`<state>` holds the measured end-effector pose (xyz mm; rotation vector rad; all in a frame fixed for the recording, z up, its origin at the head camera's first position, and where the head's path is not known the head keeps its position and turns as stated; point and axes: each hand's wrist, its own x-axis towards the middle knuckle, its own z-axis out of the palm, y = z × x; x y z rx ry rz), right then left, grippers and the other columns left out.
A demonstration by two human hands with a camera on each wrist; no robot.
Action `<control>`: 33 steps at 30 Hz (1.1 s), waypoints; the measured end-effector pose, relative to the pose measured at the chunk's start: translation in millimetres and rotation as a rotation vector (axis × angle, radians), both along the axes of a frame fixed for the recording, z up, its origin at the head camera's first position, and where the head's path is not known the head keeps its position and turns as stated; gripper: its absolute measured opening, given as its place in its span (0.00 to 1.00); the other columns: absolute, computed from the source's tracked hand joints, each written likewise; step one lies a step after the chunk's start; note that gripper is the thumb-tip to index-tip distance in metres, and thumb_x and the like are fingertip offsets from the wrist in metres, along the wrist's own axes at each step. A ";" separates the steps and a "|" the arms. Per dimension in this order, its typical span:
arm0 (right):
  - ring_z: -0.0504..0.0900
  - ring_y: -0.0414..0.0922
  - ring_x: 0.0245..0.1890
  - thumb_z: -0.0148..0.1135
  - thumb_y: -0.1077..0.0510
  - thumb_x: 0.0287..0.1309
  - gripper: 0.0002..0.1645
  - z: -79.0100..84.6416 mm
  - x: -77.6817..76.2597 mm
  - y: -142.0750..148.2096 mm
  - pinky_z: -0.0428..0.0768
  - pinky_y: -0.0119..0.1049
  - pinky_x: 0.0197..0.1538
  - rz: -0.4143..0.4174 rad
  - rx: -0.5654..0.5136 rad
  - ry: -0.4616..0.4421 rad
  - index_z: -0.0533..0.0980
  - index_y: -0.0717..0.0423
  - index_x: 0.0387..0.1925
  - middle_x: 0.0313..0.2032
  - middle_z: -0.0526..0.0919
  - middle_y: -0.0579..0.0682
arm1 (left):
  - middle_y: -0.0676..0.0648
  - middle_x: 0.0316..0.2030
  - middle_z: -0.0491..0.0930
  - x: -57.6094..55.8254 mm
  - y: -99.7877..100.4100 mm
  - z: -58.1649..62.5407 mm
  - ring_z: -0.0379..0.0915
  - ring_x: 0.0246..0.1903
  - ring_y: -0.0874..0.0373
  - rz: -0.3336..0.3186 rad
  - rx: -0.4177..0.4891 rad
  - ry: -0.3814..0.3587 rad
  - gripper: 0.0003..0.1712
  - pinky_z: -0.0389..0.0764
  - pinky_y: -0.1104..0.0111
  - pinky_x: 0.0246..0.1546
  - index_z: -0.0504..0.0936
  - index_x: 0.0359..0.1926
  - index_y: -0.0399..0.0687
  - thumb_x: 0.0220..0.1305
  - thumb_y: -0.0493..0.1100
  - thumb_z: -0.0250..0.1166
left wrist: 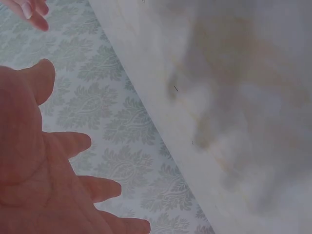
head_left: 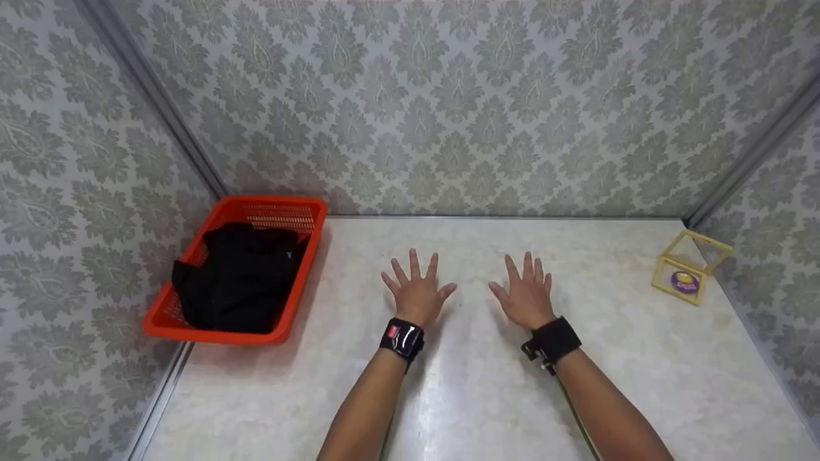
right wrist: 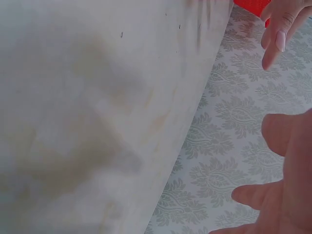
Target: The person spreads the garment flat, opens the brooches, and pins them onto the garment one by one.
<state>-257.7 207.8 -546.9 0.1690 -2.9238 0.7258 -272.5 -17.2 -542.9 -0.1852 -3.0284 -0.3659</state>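
Both hands are held out over the pale marbled table with fingers spread and palms down. The left hand holds nothing; in the left wrist view its palm and parted fingers show above the surface, with a soft shadow below. The right hand is likewise bare, its palm seen at the edge of the right wrist view. A gap separates the two hands. Left of them stands an orange-red plastic basket with a bundle of black cloth in it, the cloth partly hanging over the left rim.
On the right of the table lies an opened yellow-framed clear case with a purple and yellow round piece inside. Patterned wall panels enclose the back and both sides. Black bands are strapped on both wrists.
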 end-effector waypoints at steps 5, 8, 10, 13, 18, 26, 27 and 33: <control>0.42 0.73 0.74 0.54 0.42 0.72 0.43 -2.3 2.3 0.8 0.43 0.73 0.68 -0.007 -0.003 -0.011 0.56 0.62 0.77 0.74 0.45 0.77 | 0.35 0.77 0.49 1.5 -3.6 0.1 0.41 0.71 0.21 -0.006 0.005 0.016 0.44 0.44 0.28 0.65 0.59 0.78 0.62 0.67 0.72 0.52; 0.41 0.72 0.74 0.53 0.41 0.73 0.43 -5.2 3.9 2.5 0.42 0.73 0.69 -0.010 0.008 -0.035 0.55 0.61 0.77 0.74 0.44 0.76 | 0.34 0.77 0.49 1.2 -7.7 1.0 0.40 0.71 0.21 -0.014 0.000 0.016 0.44 0.44 0.28 0.65 0.59 0.78 0.61 0.67 0.73 0.52; 0.41 0.72 0.75 0.52 0.41 0.73 0.43 -6.3 4.9 3.4 0.43 0.72 0.69 -0.010 0.015 -0.047 0.54 0.60 0.77 0.74 0.44 0.76 | 0.34 0.77 0.48 -0.7 -13.5 3.3 0.40 0.71 0.21 -0.016 -0.010 0.012 0.45 0.43 0.28 0.65 0.59 0.78 0.61 0.67 0.73 0.51; 0.42 0.72 0.74 0.52 0.41 0.73 0.43 -7.4 6.5 4.9 0.43 0.72 0.69 -0.017 0.022 -0.047 0.55 0.60 0.77 0.74 0.45 0.76 | 0.34 0.78 0.45 -6.1 -29.3 13.1 0.37 0.72 0.21 -0.012 -0.026 -0.011 0.45 0.41 0.29 0.66 0.57 0.79 0.61 0.67 0.73 0.51; 0.40 0.71 0.75 0.52 0.40 0.73 0.44 -8.4 8.4 8.7 0.42 0.71 0.70 -0.024 0.008 -0.064 0.54 0.60 0.78 0.75 0.44 0.75 | 0.34 0.78 0.39 -21.9 -78.3 49.8 0.29 0.72 0.20 0.030 -0.088 -0.071 0.45 0.34 0.30 0.67 0.51 0.80 0.58 0.71 0.71 0.48; 0.42 0.72 0.75 0.52 0.40 0.73 0.44 -8.5 9.0 15.6 0.42 0.72 0.69 -0.026 -0.001 -0.060 0.54 0.60 0.78 0.75 0.44 0.75 | 0.25 0.76 0.33 -57.4 -190.6 97.8 0.23 0.68 0.14 0.229 -0.072 -0.163 0.40 0.29 0.27 0.64 0.44 0.80 0.44 0.78 0.56 0.45; 0.42 0.72 0.74 0.52 0.40 0.73 0.44 -8.6 9.8 16.5 0.43 0.73 0.69 -0.025 -0.006 -0.050 0.54 0.61 0.77 0.74 0.44 0.76 | 0.23 0.75 0.32 -61.2 -206.2 96.5 0.22 0.67 0.13 0.255 -0.065 -0.197 0.41 0.28 0.26 0.63 0.42 0.80 0.43 0.78 0.55 0.45; 0.45 0.75 0.73 0.54 0.42 0.73 0.43 -11.9 11.9 18.7 0.46 0.75 0.67 -0.019 -0.010 -0.005 0.57 0.63 0.76 0.73 0.47 0.77 | 0.14 0.67 0.19 -69.6 -286.0 64.4 0.18 0.60 0.05 0.389 -0.054 -0.515 0.60 0.31 0.18 0.54 0.30 0.78 0.41 0.68 0.62 0.59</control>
